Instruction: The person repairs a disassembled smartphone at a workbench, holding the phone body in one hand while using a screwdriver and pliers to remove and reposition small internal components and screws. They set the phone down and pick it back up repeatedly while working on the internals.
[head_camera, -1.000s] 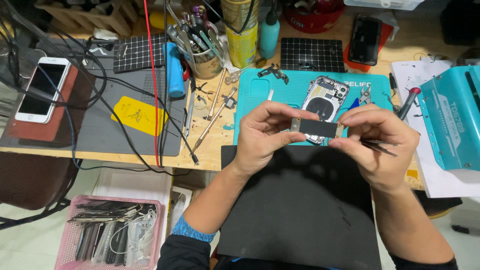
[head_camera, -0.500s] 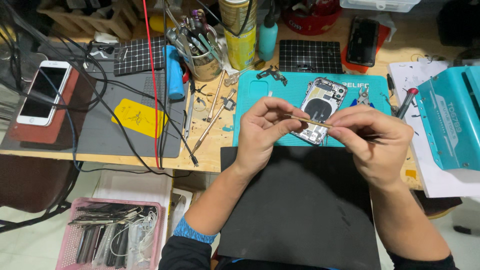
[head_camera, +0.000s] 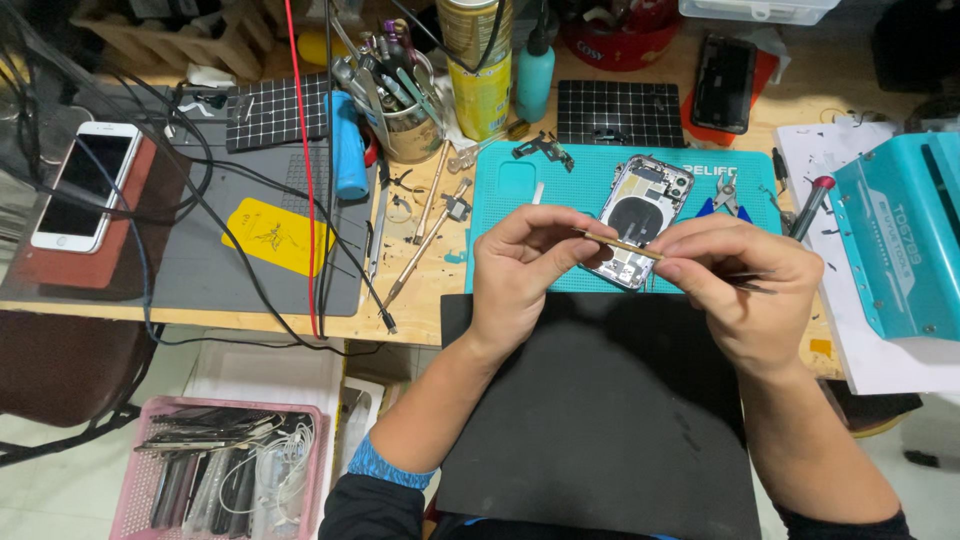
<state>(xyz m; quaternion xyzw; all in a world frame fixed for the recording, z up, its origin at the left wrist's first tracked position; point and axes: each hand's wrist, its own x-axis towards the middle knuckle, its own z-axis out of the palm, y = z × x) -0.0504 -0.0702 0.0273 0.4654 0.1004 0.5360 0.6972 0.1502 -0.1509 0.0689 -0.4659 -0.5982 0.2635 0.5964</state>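
Both hands pinch a thin flat strip-like part (head_camera: 620, 243), seen edge-on, over the front of a teal work mat (head_camera: 505, 190). My left hand (head_camera: 520, 270) grips its left end with thumb and fingers. My right hand (head_camera: 740, 285) grips its right end and also has a thin dark tool (head_camera: 755, 287) sticking out to the right. Just behind the hands an opened phone housing (head_camera: 640, 205) lies face up on the mat, its lower part hidden by my fingers.
A black mat (head_camera: 600, 420) hangs over the desk's front edge. A teal tool box (head_camera: 900, 240), blue pliers (head_camera: 725, 200), a tool cup (head_camera: 400, 110), a spray can (head_camera: 480, 70), cables, a white phone (head_camera: 85, 185) on a red block and a pink basket (head_camera: 215, 480) surround the spot.
The part showed its flat dark face a second ago; it is now turned edge-on. Both hands have shifted slightly up toward the phone housing.
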